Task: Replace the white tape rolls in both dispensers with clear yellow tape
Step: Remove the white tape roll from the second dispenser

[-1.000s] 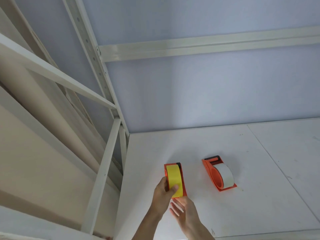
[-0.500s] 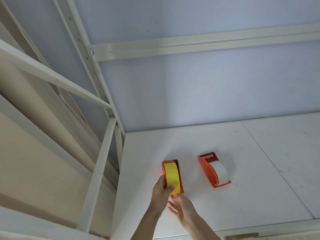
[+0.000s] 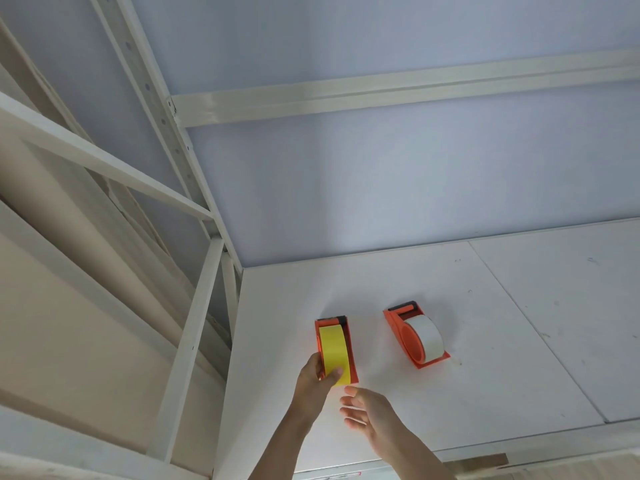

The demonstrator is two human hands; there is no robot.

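Observation:
Two orange tape dispensers stand on a white shelf board (image 3: 450, 393). The left dispenser (image 3: 349, 344) carries a yellow tape roll (image 3: 333, 349). My left hand (image 3: 317, 379) grips that dispenser's near end, thumb on the yellow tape. My right hand (image 3: 370, 412) hovers just below and right of it, fingers apart, holding nothing. The right dispenser (image 3: 407, 342) holds a white tape roll (image 3: 427, 336) and stands untouched a short way to the right.
A white metal rack upright (image 3: 152, 98) and crossbars frame the shelf's left side. A pale blue wall (image 3: 381, 188) backs the shelf. The shelf's front edge (image 3: 519, 445) runs below my arms, with a wooden strip (image 3: 478, 460) under it.
My right hand has drawn back from the yellow-tape dispenser and opened. The left hand keeps its grip. The view has shifted slightly.

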